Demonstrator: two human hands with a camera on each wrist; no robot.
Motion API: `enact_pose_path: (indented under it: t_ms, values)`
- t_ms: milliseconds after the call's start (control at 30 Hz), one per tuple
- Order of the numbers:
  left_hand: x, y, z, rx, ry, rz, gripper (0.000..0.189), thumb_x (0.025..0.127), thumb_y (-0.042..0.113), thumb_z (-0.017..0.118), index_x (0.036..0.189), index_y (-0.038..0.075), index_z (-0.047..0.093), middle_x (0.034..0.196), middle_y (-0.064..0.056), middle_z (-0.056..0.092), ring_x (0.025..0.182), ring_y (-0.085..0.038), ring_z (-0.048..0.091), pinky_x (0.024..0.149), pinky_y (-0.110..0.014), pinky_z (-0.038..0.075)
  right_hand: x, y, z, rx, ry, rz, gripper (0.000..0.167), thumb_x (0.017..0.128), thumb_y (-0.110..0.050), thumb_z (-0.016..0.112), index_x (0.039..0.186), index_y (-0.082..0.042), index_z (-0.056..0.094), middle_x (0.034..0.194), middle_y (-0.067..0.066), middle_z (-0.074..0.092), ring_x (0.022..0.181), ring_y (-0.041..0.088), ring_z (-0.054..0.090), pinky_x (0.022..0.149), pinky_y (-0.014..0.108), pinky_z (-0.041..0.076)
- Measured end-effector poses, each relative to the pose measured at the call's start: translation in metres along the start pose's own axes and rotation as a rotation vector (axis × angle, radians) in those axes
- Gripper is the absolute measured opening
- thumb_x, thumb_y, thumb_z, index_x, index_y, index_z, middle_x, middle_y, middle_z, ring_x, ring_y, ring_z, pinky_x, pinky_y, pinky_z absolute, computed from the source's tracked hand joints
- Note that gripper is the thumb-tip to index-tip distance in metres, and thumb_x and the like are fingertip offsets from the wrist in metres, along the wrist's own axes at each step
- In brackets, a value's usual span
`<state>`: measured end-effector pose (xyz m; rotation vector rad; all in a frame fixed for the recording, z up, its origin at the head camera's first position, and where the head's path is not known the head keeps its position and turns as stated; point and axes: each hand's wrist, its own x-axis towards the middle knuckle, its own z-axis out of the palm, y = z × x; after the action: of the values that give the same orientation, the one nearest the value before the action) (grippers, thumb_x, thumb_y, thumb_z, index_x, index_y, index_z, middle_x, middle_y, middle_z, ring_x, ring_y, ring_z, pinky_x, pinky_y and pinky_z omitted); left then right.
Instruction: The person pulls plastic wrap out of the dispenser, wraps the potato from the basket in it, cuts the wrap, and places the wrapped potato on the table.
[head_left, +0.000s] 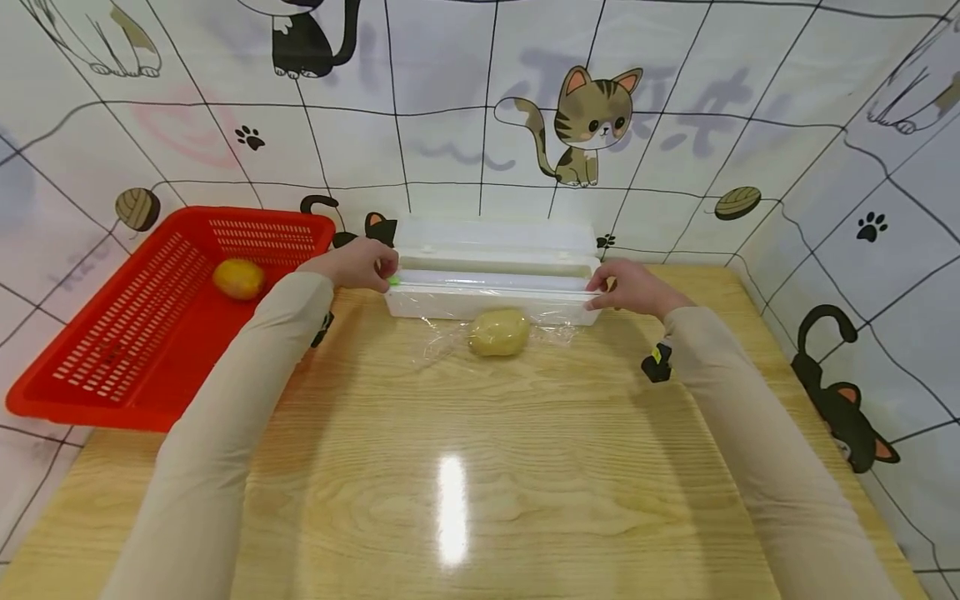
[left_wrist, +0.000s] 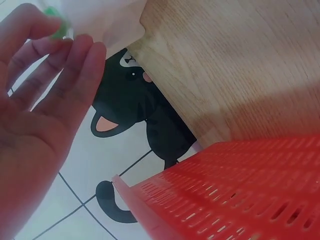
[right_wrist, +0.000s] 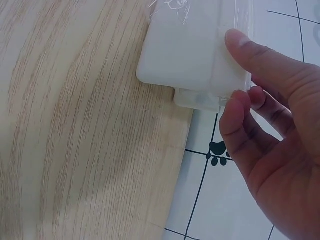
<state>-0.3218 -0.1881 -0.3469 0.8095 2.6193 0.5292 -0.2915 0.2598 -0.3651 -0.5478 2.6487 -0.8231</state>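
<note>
A white cling film box (head_left: pixel 487 305) stands at the back of the table with its lid (head_left: pixel 495 237) raised and a film roll (head_left: pixel 487 280) inside. My left hand (head_left: pixel 354 264) is at the box's left end, thumb and forefinger pinching a small green slider (left_wrist: pixel 56 24). At the right end, my right hand (head_left: pixel 630 287) grips the box, thumb on its front edge and fingers curled at its end (right_wrist: pixel 265 110). Just in front of the box lies a yellowish, potato-like lump (head_left: pixel 498 333) under clear film (head_left: pixel 438 340) that spreads out on both sides.
A red slotted basket (head_left: pixel 172 367) stands at the left, holding a yellow mango-like fruit (head_left: pixel 239 279). The wooden table (head_left: pixel 525 467) meets a cat-print sheet (head_left: pixel 450 150) behind and at the sides.
</note>
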Motion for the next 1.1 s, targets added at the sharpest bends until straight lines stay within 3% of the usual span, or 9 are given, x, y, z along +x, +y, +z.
enact_pose_path:
  t_ms: [200,700,867,967,1100]
  values:
    - [0.001,0.001,-0.001,0.017,0.003,0.025,0.014,0.082,0.003,0.072,0.090,0.003,0.060,0.089,-0.009,0.060,0.088,-0.028,0.052,0.083,-0.040,0.047,-0.001,0.001,-0.001,0.011,0.003,-0.017,0.021,0.087,-0.014,0.073,0.100,0.001,0.065,0.094,0.013,0.048,0.070,0.022,0.049,0.062,0.034,0.048]
    - [-0.003,0.002,0.000,0.009,0.002,-0.011,0.013,0.084,0.004,0.068,0.091,0.002,0.057,0.092,-0.012,0.060,0.088,-0.029,0.052,0.080,-0.040,0.047,-0.004,0.001,-0.001,-0.021,-0.013,-0.075,0.016,0.090,-0.011,0.070,0.098,0.002,0.064,0.091,0.013,0.048,0.071,0.023,0.050,0.063,0.034,0.048]
    - [-0.002,0.014,0.012,0.117,0.052,-0.054,0.030,0.088,0.026,0.068,0.098,0.003,0.051,0.092,-0.012,0.050,0.085,-0.028,0.047,0.071,-0.038,0.042,-0.008,0.002,0.003,-0.073,0.032,-0.073,0.024,0.089,-0.014,0.071,0.104,0.003,0.064,0.091,0.012,0.050,0.077,0.025,0.049,0.069,0.038,0.044]
    - [-0.001,0.024,0.022,0.191,0.103,-0.069,0.047,0.086,0.039,0.072,0.107,0.004,0.049,0.099,-0.012,0.048,0.091,-0.029,0.045,0.075,-0.042,0.043,-0.010,0.001,0.007,-0.090,0.056,-0.068,0.036,0.089,-0.015,0.071,0.117,0.004,0.059,0.093,0.014,0.049,0.080,0.027,0.051,0.073,0.040,0.043]
    - [0.001,0.030,0.032,0.259,0.156,-0.072,0.051,0.084,0.037,0.075,0.114,0.005,0.049,0.105,-0.013,0.048,0.099,-0.031,0.044,0.083,-0.049,0.040,-0.012,0.000,0.015,-0.107,0.080,-0.075,0.054,0.088,-0.015,0.072,0.131,0.003,0.046,0.098,0.018,0.047,0.081,0.029,0.052,0.073,0.041,0.043]
